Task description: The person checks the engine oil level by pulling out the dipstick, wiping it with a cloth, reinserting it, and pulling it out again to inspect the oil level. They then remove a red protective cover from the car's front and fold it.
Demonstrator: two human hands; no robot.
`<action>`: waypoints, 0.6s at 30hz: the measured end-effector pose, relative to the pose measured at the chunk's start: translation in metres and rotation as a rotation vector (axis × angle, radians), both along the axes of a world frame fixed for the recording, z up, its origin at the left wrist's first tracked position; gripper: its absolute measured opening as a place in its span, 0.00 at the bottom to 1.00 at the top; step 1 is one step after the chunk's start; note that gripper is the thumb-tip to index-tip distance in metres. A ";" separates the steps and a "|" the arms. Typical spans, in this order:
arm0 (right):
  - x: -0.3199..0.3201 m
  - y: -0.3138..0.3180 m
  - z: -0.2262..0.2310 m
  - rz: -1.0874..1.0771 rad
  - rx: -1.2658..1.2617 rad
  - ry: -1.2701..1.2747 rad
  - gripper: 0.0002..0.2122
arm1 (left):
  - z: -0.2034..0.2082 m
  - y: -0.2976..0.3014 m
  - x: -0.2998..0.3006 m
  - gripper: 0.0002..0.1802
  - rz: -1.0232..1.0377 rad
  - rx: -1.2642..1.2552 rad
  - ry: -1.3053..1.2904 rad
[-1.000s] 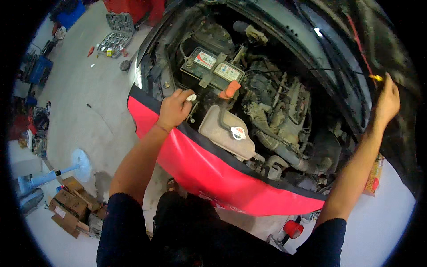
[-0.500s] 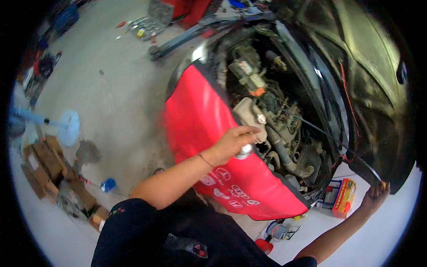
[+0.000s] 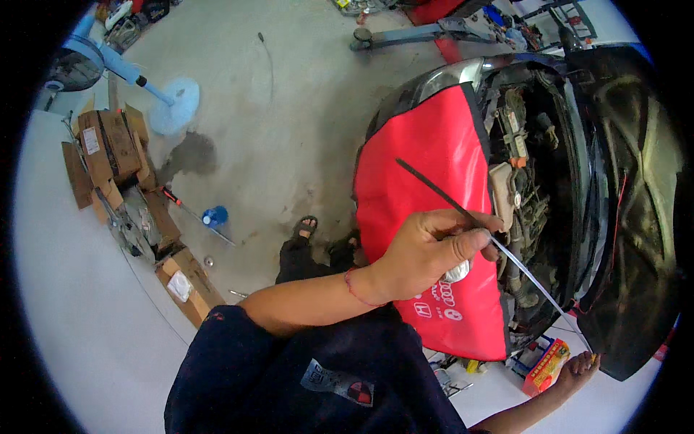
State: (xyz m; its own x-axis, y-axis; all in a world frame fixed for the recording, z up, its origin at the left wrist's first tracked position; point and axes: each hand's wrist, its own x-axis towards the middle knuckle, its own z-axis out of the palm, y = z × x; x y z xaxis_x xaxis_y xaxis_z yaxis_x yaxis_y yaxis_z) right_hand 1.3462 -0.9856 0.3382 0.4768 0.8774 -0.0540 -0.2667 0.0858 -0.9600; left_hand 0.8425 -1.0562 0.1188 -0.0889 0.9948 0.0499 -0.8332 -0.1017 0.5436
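While the left hand (image 3: pixel 426 253) closes thumb and fingers (image 3: pixel 463 242) around a thin dark dipstick (image 3: pixel 463 210), a small pale wad, perhaps a cloth or cap, shows under the palm, though what it is cannot be told. From those fingers the stick's dark end runs up and to the left over the red fender cover (image 3: pixel 426 159), and its lighter, shiny stretch runs down and to the right, past the open engine bay (image 3: pixel 528 188), to the right hand (image 3: pixel 578 367). That hand sits at the lower right with its fingers curled at the stick's yellow end; how firmly they close cannot be told at this size. Just left of the right hand's fingers lies a red and yellow box (image 3: pixel 547 365) on the floor. Beyond the left hand's knuckles the raised hood (image 3: pixel 636 217) curves away. Far off to the left of both hands stand cardboard boxes (image 3: pixel 108 152), a blue fan (image 3: pixel 137 72) and a small blue bottle (image 3: pixel 215 215) on the concrete floor (image 3: pixel 289 94).
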 end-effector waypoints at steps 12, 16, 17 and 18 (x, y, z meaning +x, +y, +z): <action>0.001 -0.029 0.004 0.152 -0.019 0.028 0.15 | -0.010 -0.018 -0.012 0.16 -0.052 0.008 -0.011; 0.018 -0.043 0.018 0.195 0.011 0.045 0.15 | -0.007 -0.008 -0.002 0.17 -0.091 0.027 -0.061; 0.024 -0.047 0.020 0.216 0.019 0.063 0.16 | -0.006 -0.005 0.001 0.16 -0.117 0.026 -0.069; 0.029 -0.052 0.024 0.198 0.034 0.029 0.16 | -0.005 -0.003 0.003 0.16 -0.142 0.025 -0.076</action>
